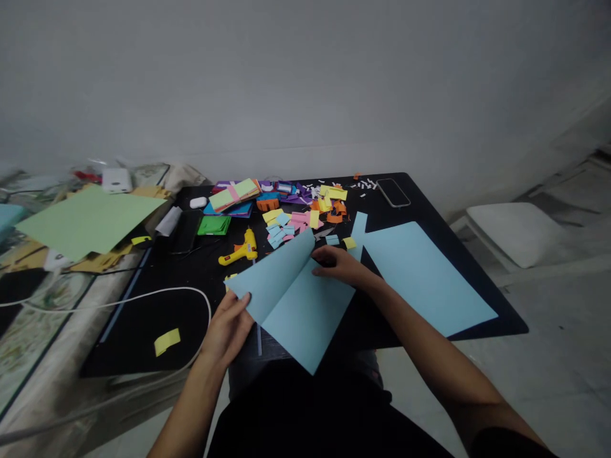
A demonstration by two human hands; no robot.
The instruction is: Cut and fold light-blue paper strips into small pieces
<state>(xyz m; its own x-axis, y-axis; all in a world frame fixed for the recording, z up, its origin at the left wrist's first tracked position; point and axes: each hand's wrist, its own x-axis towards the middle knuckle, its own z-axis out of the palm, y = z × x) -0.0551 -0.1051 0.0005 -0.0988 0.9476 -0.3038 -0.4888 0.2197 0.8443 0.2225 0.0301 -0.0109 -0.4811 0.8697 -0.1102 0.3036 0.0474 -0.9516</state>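
Note:
A light blue sheet with a crease down its middle [308, 312] is held above the near part of the black table. My left hand [232, 324] grips its left corner, thumb on top and fingers beneath. My right hand [337, 264] is at the sheet's upper right part, fingers curled near the crease; whether it pinches the paper is hard to tell. The left half of the sheet is raised along the crease. Another light blue sheet [424, 273] lies flat on the right of the table, with a narrow blue strip [359, 229] beside it.
A yellow glue gun [241, 249], scissors [324, 233], colored paper pieces [300, 219] and a phone [393, 192] lie on the black table [138, 343]. A white cable [162, 291] loops across the left side. A white stool [513, 232] stands at the right.

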